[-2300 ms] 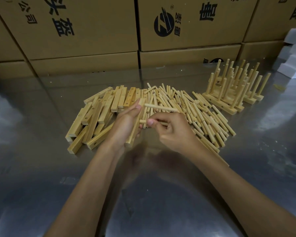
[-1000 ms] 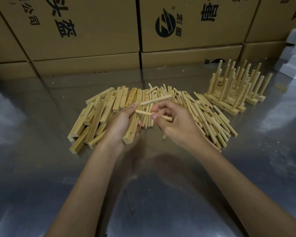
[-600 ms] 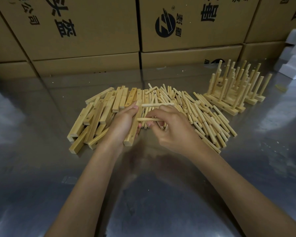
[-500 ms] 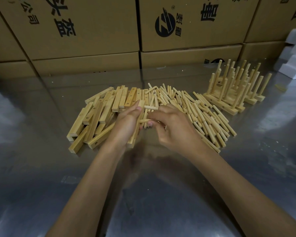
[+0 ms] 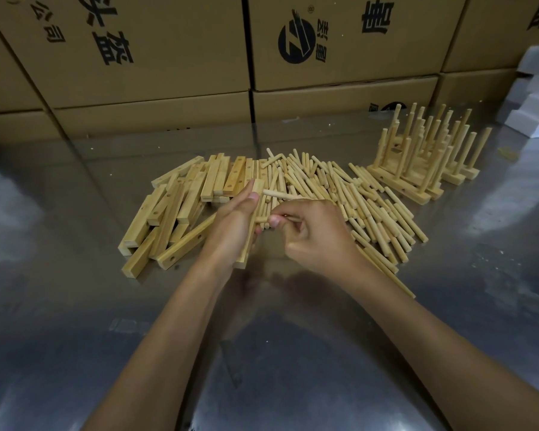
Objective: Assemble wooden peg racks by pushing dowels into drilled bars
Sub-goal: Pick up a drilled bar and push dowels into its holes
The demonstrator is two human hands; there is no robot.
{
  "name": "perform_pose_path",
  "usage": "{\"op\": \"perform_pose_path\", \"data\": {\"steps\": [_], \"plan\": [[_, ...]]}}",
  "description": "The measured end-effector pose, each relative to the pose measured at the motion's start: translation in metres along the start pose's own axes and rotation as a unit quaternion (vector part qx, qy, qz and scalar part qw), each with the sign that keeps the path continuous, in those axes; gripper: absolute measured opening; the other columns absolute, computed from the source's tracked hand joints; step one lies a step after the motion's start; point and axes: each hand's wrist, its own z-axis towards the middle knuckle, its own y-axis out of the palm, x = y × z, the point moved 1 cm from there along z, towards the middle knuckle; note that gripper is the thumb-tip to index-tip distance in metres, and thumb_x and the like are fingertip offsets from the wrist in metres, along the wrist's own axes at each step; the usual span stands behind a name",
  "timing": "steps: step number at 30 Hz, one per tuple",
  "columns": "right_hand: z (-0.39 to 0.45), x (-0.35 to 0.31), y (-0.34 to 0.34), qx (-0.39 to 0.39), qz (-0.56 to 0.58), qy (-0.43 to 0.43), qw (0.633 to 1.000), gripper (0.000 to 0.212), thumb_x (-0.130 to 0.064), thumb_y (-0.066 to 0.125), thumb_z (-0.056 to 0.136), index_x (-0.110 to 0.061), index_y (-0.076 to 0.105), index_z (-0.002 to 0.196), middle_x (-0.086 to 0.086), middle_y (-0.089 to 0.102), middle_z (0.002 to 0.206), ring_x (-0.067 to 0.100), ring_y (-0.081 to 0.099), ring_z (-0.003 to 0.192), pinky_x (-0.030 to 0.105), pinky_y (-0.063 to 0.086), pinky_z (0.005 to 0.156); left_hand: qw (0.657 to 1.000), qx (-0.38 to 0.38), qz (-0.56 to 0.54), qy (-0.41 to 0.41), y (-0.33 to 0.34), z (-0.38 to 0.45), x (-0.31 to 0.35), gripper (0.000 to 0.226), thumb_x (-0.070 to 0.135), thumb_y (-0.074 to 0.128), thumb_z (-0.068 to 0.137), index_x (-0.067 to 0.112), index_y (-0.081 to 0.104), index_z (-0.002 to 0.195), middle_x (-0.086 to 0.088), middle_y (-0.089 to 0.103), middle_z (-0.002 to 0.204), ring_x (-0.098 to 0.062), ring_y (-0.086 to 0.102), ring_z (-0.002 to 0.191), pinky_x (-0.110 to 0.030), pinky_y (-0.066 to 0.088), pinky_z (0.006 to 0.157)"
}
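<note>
from my remote seat, working left to right: the loose drilled bars [image 5: 181,209] lie heaped on the steel table [image 5: 75,306], well stocked. beside them my left hand [image 5: 231,231] grips one bar [image 5: 252,225], held on edge above the table, fingers wrapped behind it and the thumb laid along its near face, so it is firmly closed round the wood. one dowel [image 5: 277,194] already juts sideways from the bar's far end. my right hand [image 5: 315,234] is curled, pinching a second dowel [image 5: 266,219] between thumb and fingertips, its tip touching the bar's side near the middle; i cannot tell whether it is already inside a hole. i judge the step is seating this peg, and to do it well i want the dowel square to the bar's face, pushed straight along its own axis with a slight twist, while the left hand braces directly behind the hole so the bar does not roll. further right lies the spread of spare dowels [image 5: 371,206], and beyond them the finished racks [image 5: 423,157] stand pegs-up, well apart from my hands.
</note>
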Motion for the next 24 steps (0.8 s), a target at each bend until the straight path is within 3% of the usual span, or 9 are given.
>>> {"op": "perform_pose_path", "data": {"steps": [3,4,6,8,11,13,15,21,24], "plan": [[0.001,0.001,0.0,-0.006,-0.001,0.013,1.0,0.012,-0.027,0.065,0.091,-0.027,0.076,0.088,-0.011,0.067,0.065,0.003,0.057,0.054,0.017,0.042,0.051,1.0,-0.021,0.009,-0.008,0.002,-0.001,-0.001,0.04,0.036,0.046,0.106,0.043,0.049,0.145,-0.008,0.054,0.148,-0.019,0.064,0.112,-0.032,0.053,0.086],[0.001,-0.001,-0.002,-0.005,-0.006,0.009,1.0,0.012,-0.029,0.064,0.091,-0.028,0.076,0.089,-0.014,0.069,0.07,0.001,0.059,0.059,0.02,0.046,0.055,1.0,-0.026,0.011,-0.012,0.003,-0.001,-0.002,0.039,0.036,0.047,0.106,0.042,0.049,0.145,-0.005,0.054,0.149,-0.019,0.061,0.118,-0.032,0.051,0.088],[0.004,-0.002,-0.008,0.021,-0.028,-0.004,0.999,0.016,-0.033,0.063,0.093,-0.025,0.077,0.093,-0.015,0.068,0.08,-0.001,0.058,0.07,0.021,0.045,0.062,0.999,-0.025,0.024,-0.018,0.004,-0.001,-0.001,0.039,0.037,0.047,0.105,0.042,0.05,0.144,-0.004,0.056,0.146,-0.013,0.062,0.105,-0.024,0.05,0.072],[0.008,0.001,-0.019,0.095,-0.049,-0.003,0.994,0.019,-0.033,0.062,0.094,-0.02,0.076,0.095,-0.011,0.065,0.086,0.005,0.054,0.081,0.023,0.039,0.065,0.999,-0.01,0.027,-0.027,0.002,0.0,0.001,0.039,0.036,0.048,0.105,0.041,0.051,0.143,-0.01,0.06,0.14,-0.012,0.066,0.089,-0.02,0.047,0.057],[0.014,0.008,-0.034,0.18,0.066,0.045,0.98,0.014,-0.019,0.061,0.095,-0.016,0.075,0.091,-0.006,0.064,0.087,0.001,0.052,0.079,0.016,0.041,0.066,0.997,0.015,-0.03,-0.064,-0.008,0.006,0.003,0.036,0.033,0.049,0.105,0.038,0.056,0.141,-0.007,0.067,0.097,-0.008,0.058,0.056,-0.022,0.045,0.044],[0.015,0.009,-0.032,0.15,0.169,0.095,0.969,0.016,-0.011,0.06,0.096,-0.013,0.074,0.09,-0.006,0.062,0.085,-0.006,0.051,0.068,0.007,0.039,0.058,0.995,0.015,-0.057,-0.076,-0.011,0.008,0.004,0.035,0.03,0.048,0.106,0.035,0.057,0.139,-0.003,0.06,0.071,-0.008,0.053,0.047,-0.022,0.043,0.041],[0.014,0.013,-0.027,0.12,0.176,0.122,0.969,0.017,-0.01,0.058,0.097,-0.014,0.073,0.09,-0.008,0.062,0.083,-0.007,0.05,0.064,0.007,0.038,0.055,0.996,0.015,-0.06,-0.07,-0.012,0.008,0.004,0.033,0.028,0.046,0.106,0.033,0.057,0.138,-0.001,0.057,0.061,-0.007,0.051,0.042,-0.021,0.041,0.039],[0.019,0.032,-0.03,0.118,0.203,0.185,0.954,0.021,-0.011,0.055,0.096,-0.018,0.073,0.086,-0.013,0.06,0.07,-0.006,0.048,0.052,0.008,0.033,0.047,0.996,0.016,-0.034,-0.079,-0.013,0.004,0.007,0.035,0.03,0.047,0.106,0.033,0.057,0.139,0.0,0.056,0.057,-0.008,0.049,0.042,-0.023,0.04,0.038],[0.019,0.036,-0.031,0.073,0.145,0.169,0.972,0.016,-0.013,0.058,0.092,-0.02,0.071,0.086,-0.008,0.059,0.069,-0.003,0.049,0.053,0.011,0.035,0.05,0.996,0.022,-0.009,-0.083,-0.01,0.003,0.008,0.036,0.032,0.048,0.105,0.037,0.055,0.141,0.0,0.058,0.058,-0.009,0.051,0.044,-0.024,0.042,0.043]]}}
